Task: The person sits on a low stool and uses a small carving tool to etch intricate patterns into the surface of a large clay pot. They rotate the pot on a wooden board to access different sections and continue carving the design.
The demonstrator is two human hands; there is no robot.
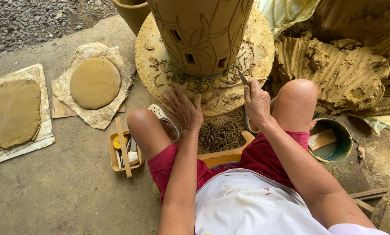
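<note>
Two hands | left hand [183,109] flat, fingers spread on round clay-crusted wheel board [256,48] | right hand [257,103] fingers closed around thin metal blade [243,78] | tall carved brown clay pot [201,35] probably soft, fragile; support low.

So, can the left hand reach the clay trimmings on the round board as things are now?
Probably yes: the left hand lies open, fingers spread, at the round board edge, and the clay trimmings lie just beyond, nothing between.
</note>
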